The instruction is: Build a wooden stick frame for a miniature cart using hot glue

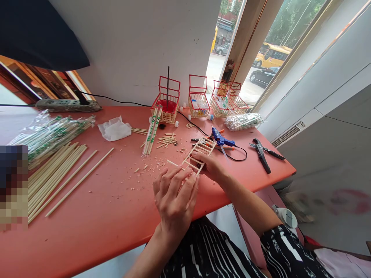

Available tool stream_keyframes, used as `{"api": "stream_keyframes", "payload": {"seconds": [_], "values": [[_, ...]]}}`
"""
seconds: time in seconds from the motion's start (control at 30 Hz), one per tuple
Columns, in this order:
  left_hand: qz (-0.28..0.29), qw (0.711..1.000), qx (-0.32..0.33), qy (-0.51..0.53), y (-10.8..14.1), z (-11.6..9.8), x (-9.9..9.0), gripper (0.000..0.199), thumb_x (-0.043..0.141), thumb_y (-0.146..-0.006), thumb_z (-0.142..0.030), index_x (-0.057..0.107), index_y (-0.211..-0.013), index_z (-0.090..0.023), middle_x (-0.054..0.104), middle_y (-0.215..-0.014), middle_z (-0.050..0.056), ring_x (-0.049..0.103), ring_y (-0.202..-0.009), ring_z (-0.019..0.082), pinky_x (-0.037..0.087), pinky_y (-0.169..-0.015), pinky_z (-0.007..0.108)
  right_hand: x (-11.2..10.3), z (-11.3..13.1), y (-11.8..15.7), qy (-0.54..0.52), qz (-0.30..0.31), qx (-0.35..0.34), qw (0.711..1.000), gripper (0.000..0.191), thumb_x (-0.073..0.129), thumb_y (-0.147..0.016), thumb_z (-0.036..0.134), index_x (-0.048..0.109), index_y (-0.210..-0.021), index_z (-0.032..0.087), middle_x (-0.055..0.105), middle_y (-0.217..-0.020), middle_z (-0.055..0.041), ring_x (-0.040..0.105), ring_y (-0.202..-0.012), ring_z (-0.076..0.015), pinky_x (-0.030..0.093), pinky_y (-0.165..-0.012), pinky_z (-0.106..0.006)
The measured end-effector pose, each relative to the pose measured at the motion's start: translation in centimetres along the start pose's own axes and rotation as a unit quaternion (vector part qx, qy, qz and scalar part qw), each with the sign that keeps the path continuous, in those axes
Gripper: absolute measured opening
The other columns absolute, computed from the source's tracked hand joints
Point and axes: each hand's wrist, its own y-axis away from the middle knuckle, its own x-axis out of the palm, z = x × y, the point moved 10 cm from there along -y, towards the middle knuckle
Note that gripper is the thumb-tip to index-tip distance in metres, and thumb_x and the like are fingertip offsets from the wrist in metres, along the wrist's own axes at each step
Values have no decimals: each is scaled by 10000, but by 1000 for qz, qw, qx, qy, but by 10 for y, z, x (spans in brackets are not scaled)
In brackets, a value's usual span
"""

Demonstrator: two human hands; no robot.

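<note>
A small ladder-like frame of pale sticks [204,146] is held over the table's front part. My right hand [211,165] grips it from the right side, with fingers closed round its lower half. My left hand [176,193] lies over the near left end of the frame, fingers bent and pressed together at a stick there; the fingertips partly hide what they hold. One thin stick [172,163] points out to the left beyond my left fingers. Just behind the frame lies a blue glue gun [222,137], next to orange-handled pliers.
Small red-handled stick carts [198,105] stand along the wall. Long wooden sticks [58,177] and wrapped bundles [55,131] lie at left. Short cut pieces [167,139] and crumbs are scattered mid-table. Black cutters [263,156] rest at right, near the table edge.
</note>
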Motion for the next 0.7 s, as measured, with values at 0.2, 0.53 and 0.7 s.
{"api": "stream_keyframes", "payload": {"seconds": [0.2, 0.53, 0.7], "values": [[-1, 1000, -2, 1, 0, 0, 0, 229, 799, -778, -80, 705, -962, -178, 773, -981, 86, 696, -1025, 274, 510, -952, 455, 2, -1, 0, -5, 7, 7, 1000, 385, 691, -780, 450, 407, -655, 222, 382, -523, 82, 307, -431, -66, 221, -397, -218], [-2, 1000, -6, 3, 0, -1, -1, 225, 803, -777, -75, 706, -955, -173, 772, -968, 89, 697, -1018, 279, 512, -949, 472, 3, 0, 1, -4, 4, 11, 1000, 384, 706, -758, 454, 424, -642, 219, 390, -520, 78, 313, -426, -66, 208, -396, -222], [-2, 1000, -6, 2, 0, -1, -1, 231, 805, -776, -75, 703, -957, -175, 773, -976, 87, 698, -1018, 277, 515, -949, 471, 1, -2, 0, 2, 6, 8, 1000, 403, 701, -768, 478, 416, -643, 221, 406, -523, 72, 344, -424, -70, 207, -400, -225]]}}
